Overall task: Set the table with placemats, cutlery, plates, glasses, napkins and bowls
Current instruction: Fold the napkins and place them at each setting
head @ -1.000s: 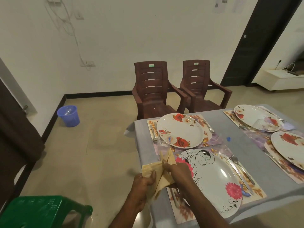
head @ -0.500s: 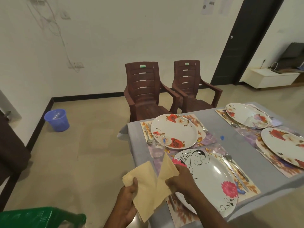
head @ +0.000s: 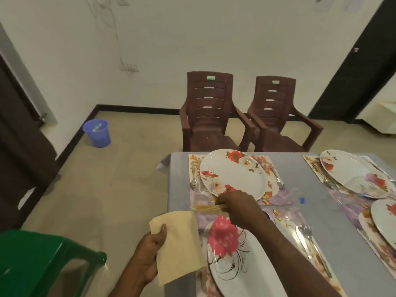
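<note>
Left hand [head: 150,256] grip clasps napkins [head: 177,245] beside table [head: 334,228]; right hand [head: 237,205] pinches one napkin [head: 206,207] on table. Chair [head: 206,112] label unreadable.

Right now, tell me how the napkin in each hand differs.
The left hand holds its napkin up off the table edge, broad face showing. The right hand presses its napkin low beside the rose plate, seen thin and edge-on. Both are pale yellow.
</note>
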